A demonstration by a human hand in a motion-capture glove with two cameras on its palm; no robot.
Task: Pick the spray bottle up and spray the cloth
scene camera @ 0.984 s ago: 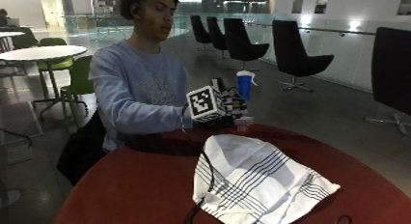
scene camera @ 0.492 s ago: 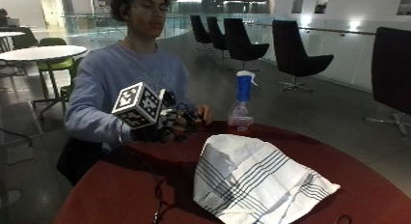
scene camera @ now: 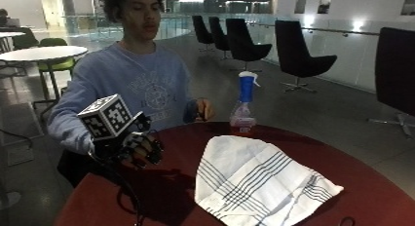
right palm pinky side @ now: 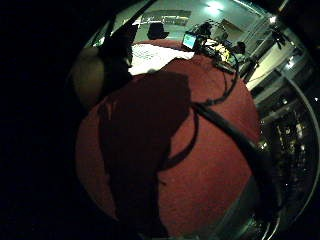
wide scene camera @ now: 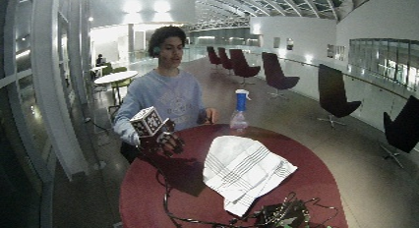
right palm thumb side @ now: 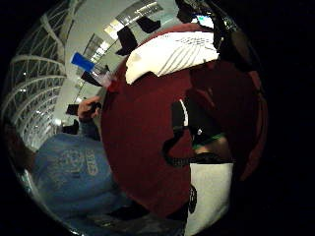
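Round red surface (scene camera: 363, 187) in an atrium w/ black chairs behind. Spray bottle (scene camera: 244, 105) w/ blue head stands upright at the far edge, nothing touching it. White striped cloth (scene camera: 259, 184) lies crumpled just in front of it. Gloved right hand (scene camera: 139, 147) hovers over the near-left edge, well apart from both; grip empty, fingers hanging relaxed. Bare hand (scene camera: 203, 109) rests at the far edge near the bottle.

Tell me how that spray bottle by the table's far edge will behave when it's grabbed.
The spray bottle is tall and narrow on a small base, so a sideways nudge would probably tip it. Only a little pinkish liquid shows low in its clear body, so it is likely light. It looks like smooth plastic, possibly slippery; gripping the neck below the blue head seems safest.
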